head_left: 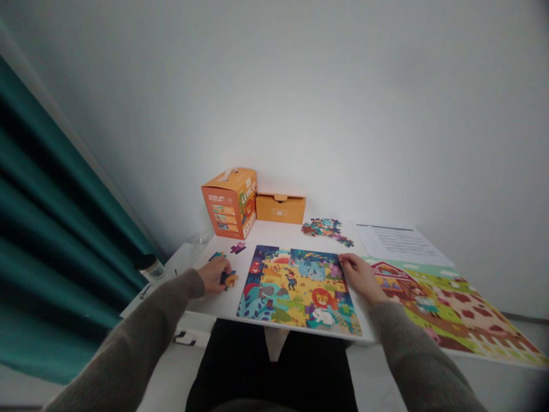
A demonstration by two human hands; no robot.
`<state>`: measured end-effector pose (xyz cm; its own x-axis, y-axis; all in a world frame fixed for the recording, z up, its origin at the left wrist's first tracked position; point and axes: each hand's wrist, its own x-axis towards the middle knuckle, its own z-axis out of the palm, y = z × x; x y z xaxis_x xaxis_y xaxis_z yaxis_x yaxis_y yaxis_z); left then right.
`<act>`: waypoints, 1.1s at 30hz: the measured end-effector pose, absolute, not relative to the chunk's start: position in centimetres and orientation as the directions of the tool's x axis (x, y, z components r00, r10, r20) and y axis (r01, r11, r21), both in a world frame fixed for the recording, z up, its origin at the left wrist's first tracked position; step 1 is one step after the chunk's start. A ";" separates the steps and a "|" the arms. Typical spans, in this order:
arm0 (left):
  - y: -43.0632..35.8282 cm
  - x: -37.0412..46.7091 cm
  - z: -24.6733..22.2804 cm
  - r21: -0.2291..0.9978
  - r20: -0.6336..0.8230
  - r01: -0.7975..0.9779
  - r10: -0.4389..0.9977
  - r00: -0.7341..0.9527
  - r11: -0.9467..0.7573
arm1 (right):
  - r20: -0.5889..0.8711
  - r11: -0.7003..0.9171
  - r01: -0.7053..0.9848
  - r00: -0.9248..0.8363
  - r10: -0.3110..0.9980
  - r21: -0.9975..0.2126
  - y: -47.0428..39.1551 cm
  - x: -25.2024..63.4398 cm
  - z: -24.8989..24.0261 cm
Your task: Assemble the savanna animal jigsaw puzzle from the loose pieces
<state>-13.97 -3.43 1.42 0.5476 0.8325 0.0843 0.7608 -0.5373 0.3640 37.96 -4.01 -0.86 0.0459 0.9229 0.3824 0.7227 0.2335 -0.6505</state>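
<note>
A colourful animal jigsaw puzzle (295, 286) lies on the white table before me, with a lion, an elephant and a crocodile in its picture. To its left, my left hand (214, 274) is down on the table, its fingers curled at a dark blue and orange puzzle piece (231, 280). Another puzzle piece (217, 255) shows just beyond those fingers, and a purple puzzle piece (238, 248) lies farther back. My right hand (359, 278) rests at the puzzle's upper right edge with its fingers bent together. Whatever is between those fingertips is hidden.
An orange puzzle box (229, 203) and a lower open orange box (281, 208) stand against the wall. Loose puzzle pieces (328, 228) are heaped behind the puzzle. On the right lie a printed sheet (398, 243) and a farm picture (454, 309). A jar (151, 268) stands far left.
</note>
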 end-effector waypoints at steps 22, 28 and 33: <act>-6.0 -4.0 4.7 0.950 0.232 0.094 0.873 0.429 -0.298 | 0.412 0.325 0.627 -0.007 0.911 -0.708 -7.4 32.1 4.0; -7.0 1.8 5.9 0.974 0.217 -0.055 0.854 0.473 -0.217 | 0.284 0.382 0.253 -0.351 0.892 -0.889 -10.8 23.6 5.7; -7.2 3.5 5.7 0.970 0.244 -0.088 0.873 0.422 -0.229 | 0.246 0.311 0.168 -0.322 0.914 -0.935 -11.2 23.4 5.8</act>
<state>3.52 -7.19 5.65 0.4217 0.8733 0.2441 -0.0880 -0.2285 0.9696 23.41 -11.21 5.78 -0.3224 0.9140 0.2463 0.1677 0.3112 -0.9354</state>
